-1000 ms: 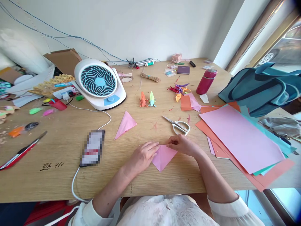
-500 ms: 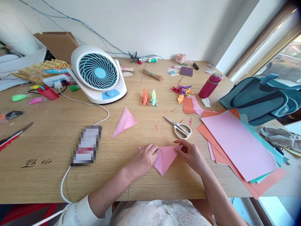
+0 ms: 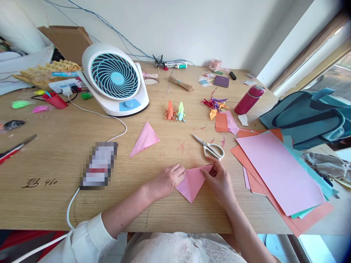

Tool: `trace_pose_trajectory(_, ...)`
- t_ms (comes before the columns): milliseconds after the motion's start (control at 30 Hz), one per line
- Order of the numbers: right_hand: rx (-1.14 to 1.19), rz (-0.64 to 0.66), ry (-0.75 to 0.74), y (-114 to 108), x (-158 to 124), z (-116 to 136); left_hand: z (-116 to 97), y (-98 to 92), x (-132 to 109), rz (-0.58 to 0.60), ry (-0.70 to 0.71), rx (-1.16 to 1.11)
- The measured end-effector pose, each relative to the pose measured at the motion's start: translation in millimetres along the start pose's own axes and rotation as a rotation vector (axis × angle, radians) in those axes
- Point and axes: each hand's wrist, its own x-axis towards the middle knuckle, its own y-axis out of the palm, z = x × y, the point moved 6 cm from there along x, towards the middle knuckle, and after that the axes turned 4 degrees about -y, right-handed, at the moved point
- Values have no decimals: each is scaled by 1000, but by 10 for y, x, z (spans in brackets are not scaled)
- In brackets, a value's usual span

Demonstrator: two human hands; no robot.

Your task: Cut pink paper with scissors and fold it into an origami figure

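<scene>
A pink sheet of paper [image 3: 192, 182], folded into a triangle with its point toward me, lies on the table between my hands. My left hand [image 3: 170, 179] rests over its left part, fingers curled together and pressing it down; that corner is hidden beneath them. At the right corner, my right hand [image 3: 218, 179] pinches the paper between thumb and fingers. Just beyond my right hand are scissors [image 3: 210, 149] with white handles, closed, blades toward the upper left. Another folded pink paper triangle [image 3: 146, 138] lies farther off to the left.
Stacked coloured paper [image 3: 276, 171] covers the right side, by a teal bag [image 3: 304, 117] and a red flask [image 3: 250, 99]. A phone [image 3: 99, 165] with a white cable and a fan [image 3: 115, 80] stand left. Small folded paper figures [image 3: 175, 111] stand mid-table.
My right hand has shifted slightly inward along the paper's right edge, its thumb now farther over the paper. My left hand keeps pressing the left part. The view has tilted slightly.
</scene>
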Motion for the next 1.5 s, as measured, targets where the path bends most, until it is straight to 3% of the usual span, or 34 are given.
trace_pose_trajectory(367, -14, -35, -53, -9, -57, 17, -1, 38, -5, -53, -4, 5)
trace_pose_trajectory(767, 179, -65, -16, -47, -36, -51, -27, -2, -26, -123, -35, 19)
trace_pose_trajectory(1100, 182, 9, 35, 27, -35, -95, -11, 16, -28, -70, -24, 11)
trace_pose_trajectory(1267, 4, -77, -77, -38, -79, 32, -2, 18, -10, -14, -13, 12)
trace_pose_trajectory(1500, -113, -89, -458, -61, -189, 313, -30, 40, -11, -2, -21, 16)
